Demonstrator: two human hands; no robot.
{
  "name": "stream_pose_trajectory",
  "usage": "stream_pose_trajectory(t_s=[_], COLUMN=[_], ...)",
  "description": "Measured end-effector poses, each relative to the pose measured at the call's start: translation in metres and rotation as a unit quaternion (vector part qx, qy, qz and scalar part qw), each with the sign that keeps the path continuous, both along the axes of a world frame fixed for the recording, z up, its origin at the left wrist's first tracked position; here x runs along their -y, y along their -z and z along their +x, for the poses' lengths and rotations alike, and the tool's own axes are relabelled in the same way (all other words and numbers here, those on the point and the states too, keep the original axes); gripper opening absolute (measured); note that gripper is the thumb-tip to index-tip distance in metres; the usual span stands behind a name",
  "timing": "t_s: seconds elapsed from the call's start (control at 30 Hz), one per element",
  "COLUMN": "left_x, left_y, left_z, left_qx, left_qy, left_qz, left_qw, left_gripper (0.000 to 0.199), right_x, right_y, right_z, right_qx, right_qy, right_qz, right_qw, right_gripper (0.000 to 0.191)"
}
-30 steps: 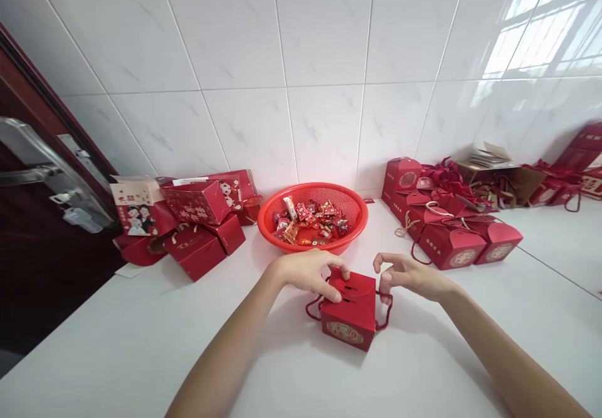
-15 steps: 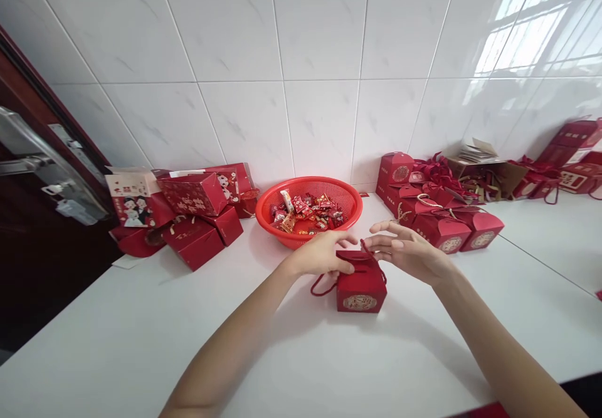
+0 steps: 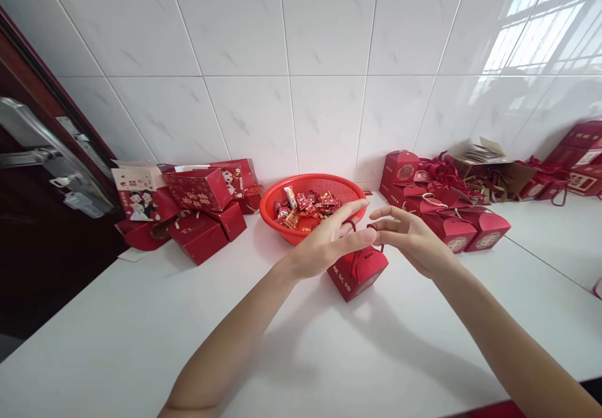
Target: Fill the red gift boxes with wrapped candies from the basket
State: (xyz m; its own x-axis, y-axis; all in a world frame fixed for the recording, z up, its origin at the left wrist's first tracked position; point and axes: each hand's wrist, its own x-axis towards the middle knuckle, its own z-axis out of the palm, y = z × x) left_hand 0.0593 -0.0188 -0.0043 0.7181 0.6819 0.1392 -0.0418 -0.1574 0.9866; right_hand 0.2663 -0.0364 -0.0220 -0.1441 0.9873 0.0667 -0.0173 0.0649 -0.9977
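A small red gift box [image 3: 356,275] with pale printing sits turned at an angle below my hands; whether its base rests fully on the table cannot be told. Its dark red cord handles [image 3: 353,261] rise from the closed lid. My left hand [image 3: 327,245] has a cord handle looped at its fingers, thumb stretched across the top of the box. Pinched between the fingertips of my right hand [image 3: 407,236] is the other cord, close to the left thumb. The fingers partly hide the lid and the cords' upper ends.
Behind the hands stands a red plastic basket [image 3: 277,230] holding wrapped candies [image 3: 305,205]. Several red boxes [image 3: 200,233] are piled at left near a door [image 3: 42,230]. More red boxes [image 3: 451,233] and an open carton [image 3: 515,180] stand at right along the tiled wall.
The box has turned, now showing a printed side and a corner toward me. My left hand has moved from the box's side up to its cord, and both hands have come together above the lid.
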Motion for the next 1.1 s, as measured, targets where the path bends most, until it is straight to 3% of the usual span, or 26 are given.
stream_pose_trajectory(t_s=[0.1, 0.23, 0.37, 0.5, 0.67, 0.77, 0.87, 1.0, 1.1], left_x=[0.001, 0.003, -0.004, -0.036, -0.086, -0.099, -0.097, -0.090, -0.090], left_y=[0.003, 0.005, 0.007, 0.015, 0.042, 0.055, 0.057, 0.054, 0.056], left_z=[0.002, 0.003, 0.002, -0.004, -0.018, -0.022, -0.022, -0.021, -0.021], left_qx=[0.029, 0.023, 0.035, 0.036, -0.029, -0.096, -0.153, -0.195, -0.210], left_qy=[0.010, 0.027, -0.055, -0.184, -0.289, -0.288, -0.248, -0.227, -0.219], left_qz=[0.011, 0.039, 0.076, 0.133, 0.207, 0.182, 0.179, 0.207, 0.211], left_qw=[0.999, 0.999, 0.995, 0.973, 0.934, 0.935, 0.940, 0.931, 0.929], left_gripper=[0.079, 0.077, 0.067, 0.043, 0.023, 0.021, 0.024, 0.023, 0.023], right_x=[0.002, 0.002, -0.009, -0.037, -0.097, -0.136, -0.168, -0.200, -0.219], right_y=[0.002, 0.011, 0.013, -0.005, -0.039, -0.054, -0.061, -0.061, -0.052], right_z=[-0.016, -0.034, -0.032, -0.008, 0.044, 0.077, 0.105, 0.128, 0.136], right_qx=[0.044, 0.085, 0.035, -0.009, 0.005, 0.053, 0.099, 0.140, 0.143], right_qy=[0.003, 0.060, 0.121, 0.190, 0.304, 0.388, 0.453, 0.531, 0.563], right_qz=[0.042, 0.134, 0.193, 0.215, 0.263, 0.285, 0.268, 0.252, 0.243], right_qw=[0.998, 0.986, 0.973, 0.958, 0.916, 0.875, 0.845, 0.797, 0.777], right_gripper=[0.039, 0.026, 0.015, 0.018, 0.014, 0.012, 0.012, 0.013, 0.013])
